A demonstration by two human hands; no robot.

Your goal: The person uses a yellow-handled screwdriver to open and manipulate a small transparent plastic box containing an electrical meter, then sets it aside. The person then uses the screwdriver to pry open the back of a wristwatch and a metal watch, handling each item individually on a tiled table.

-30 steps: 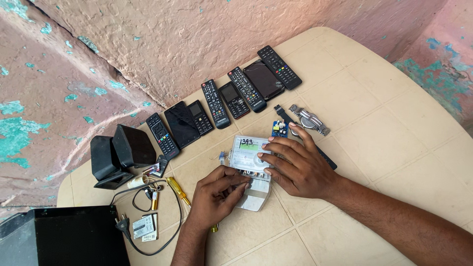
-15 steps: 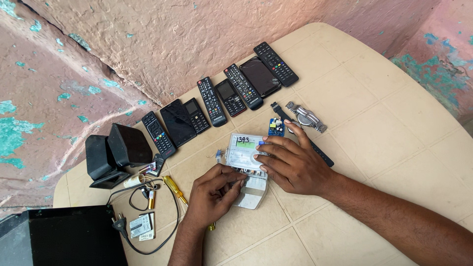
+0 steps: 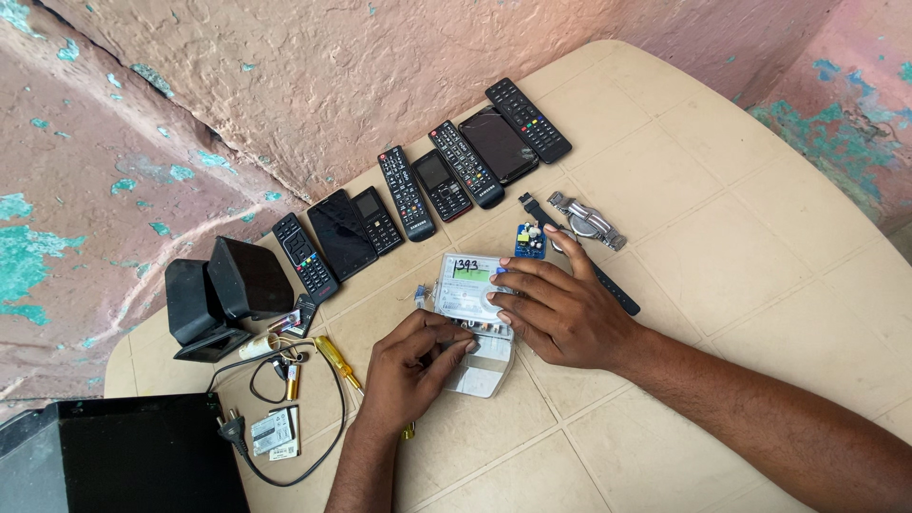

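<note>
While our left hand (image 3: 410, 366) pinches the clear meter box (image 3: 475, 318) at 6 o'clock, our right hand (image 3: 560, 309) lies flat on it, and its cover is not off yet.

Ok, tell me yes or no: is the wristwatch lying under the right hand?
No, the wristwatch lies on the table beyond the right hand, which rests on the pale electric meter.

Place: small makeshift electronics repair spot.
Signs: remote controls (image 3: 407, 192) and phones (image 3: 339, 234) in a row beyond the left hand (image 3: 410, 369); screwdriver (image 3: 339, 363) beside it.
Setting: cream surface (image 3: 741, 237), peeling pink wall (image 3: 285, 76).
</note>
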